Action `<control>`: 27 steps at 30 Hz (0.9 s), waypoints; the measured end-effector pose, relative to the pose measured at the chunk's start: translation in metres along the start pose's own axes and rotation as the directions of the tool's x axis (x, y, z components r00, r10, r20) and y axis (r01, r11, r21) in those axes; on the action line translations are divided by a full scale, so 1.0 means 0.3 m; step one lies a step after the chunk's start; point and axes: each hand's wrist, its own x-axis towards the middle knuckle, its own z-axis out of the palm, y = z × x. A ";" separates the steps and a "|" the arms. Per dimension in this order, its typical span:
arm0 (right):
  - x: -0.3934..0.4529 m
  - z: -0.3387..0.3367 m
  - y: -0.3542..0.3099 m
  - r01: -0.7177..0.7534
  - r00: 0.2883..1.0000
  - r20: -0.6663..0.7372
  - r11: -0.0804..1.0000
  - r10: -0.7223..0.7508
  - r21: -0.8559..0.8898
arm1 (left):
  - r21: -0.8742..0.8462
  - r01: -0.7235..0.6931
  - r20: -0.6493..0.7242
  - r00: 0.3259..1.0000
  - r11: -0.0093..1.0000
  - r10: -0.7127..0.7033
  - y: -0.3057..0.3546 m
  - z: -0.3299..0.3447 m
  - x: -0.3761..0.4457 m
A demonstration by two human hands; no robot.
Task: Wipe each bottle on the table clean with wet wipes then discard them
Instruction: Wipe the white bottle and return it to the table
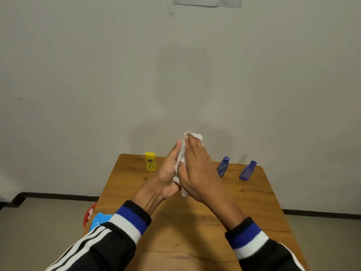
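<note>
Red bin [89, 213] — at the far left, below the table edge, only partly seen, with something white inside.

Blue packet [99, 221] — on the near left corner of the wooden table [244, 202], half covered by the left sleeve [109, 237].

Yellow bottle [150, 161] — upright at the far left part of the table, close to the wall, cap on top.

Left hand [169, 173] — raised above the table's middle, forearm slanting up and rightward from a black sleeve with white and blue cuff bands. Palm faces right, fingers nearly straight and pointing up and away, laid flat against the white wipe [182, 155].

White wipe — crumpled and sandwiched between the two palms; its top pokes out above the fingertips and a bit hangs out beneath the heels of the hands. Whether anything is wrapped inside it cannot be told.

Right hand [197, 171] — forearm slanting up and leftward, back of the hand toward the camera, fingers extended and pressed flat on the wipe, the fingertips reaching its upper edge.

Two blue bottles — the first [223, 166] just beside the right hand, the second [247, 170] further right near the far right corner; both stand on the table, well apart from the yellow one.
</note>
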 end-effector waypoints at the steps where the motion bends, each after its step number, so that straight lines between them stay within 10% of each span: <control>1: 0.003 0.004 0.012 -0.033 0.999 -0.009 0.996 0.034 0.081 | -0.010 0.005 -0.013 1.000 1.000 -0.005 0.008 0.004 0.002; 5: -0.012 0.015 0.060 -0.187 0.949 -0.118 0.820 0.294 0.540 | 0.012 0.034 -0.123 0.992 0.999 -0.032 0.016 -0.010 0.012; 8: -0.023 -0.017 0.103 -0.337 0.793 0.100 0.296 0.601 0.894 | 0.009 0.035 -0.170 0.985 0.999 -0.033 0.027 -0.028 -0.001; 11: -0.033 -0.069 0.167 -0.253 0.729 0.351 -0.245 0.587 0.936 | 0.070 0.005 -0.246 0.969 0.998 0.012 0.043 -0.049 0.004; 15: -0.061 -0.120 0.214 -0.155 0.775 0.446 -0.550 0.447 0.821 | 0.113 -0.035 -0.291 0.954 0.993 0.067 0.060 -0.063 0.002; 18: -0.074 -0.139 0.205 -0.161 0.787 0.362 -0.400 0.499 0.902 | 0.061 -0.052 -0.198 0.978 0.997 0.063 0.077 -0.065 -0.012; 22: -0.072 -0.150 0.126 -0.158 0.813 0.076 0.093 0.577 0.983 | -0.152 -0.048 -0.087 0.996 0.987 0.035 0.080 -0.055 -0.016; 27: -0.044 -0.140 0.049 -0.005 0.936 -0.251 0.725 0.245 0.689 | -0.261 0.039 0.032 0.999 0.964 -0.032 0.072 -0.053 -0.023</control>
